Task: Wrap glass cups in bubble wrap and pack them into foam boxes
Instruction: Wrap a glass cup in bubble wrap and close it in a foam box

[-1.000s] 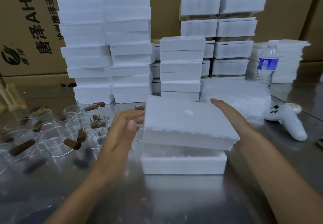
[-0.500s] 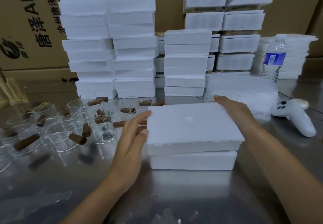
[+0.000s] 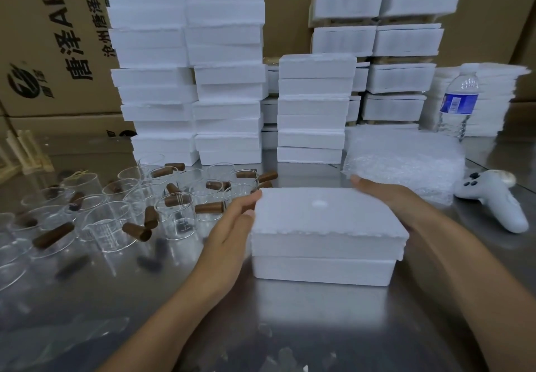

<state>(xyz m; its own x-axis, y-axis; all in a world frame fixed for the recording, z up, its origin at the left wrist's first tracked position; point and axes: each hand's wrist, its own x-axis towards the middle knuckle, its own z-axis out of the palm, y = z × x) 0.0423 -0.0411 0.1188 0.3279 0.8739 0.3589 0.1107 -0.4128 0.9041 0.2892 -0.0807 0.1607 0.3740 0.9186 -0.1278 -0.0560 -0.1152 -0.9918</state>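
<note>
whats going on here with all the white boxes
A person is closing a foam box on the metal table. The left hand and right hand press against opposite ends of the lid, which sits on the base. Unwrapped glass cups stand to the left, bubble wrap lies behind the right hand, and stacks of foam boxes fill the back.

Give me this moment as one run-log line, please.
phase: lid placement | foam lid: sits on foam box base | left hand: flat against lid's left side | right hand: against lid's right side
</note>
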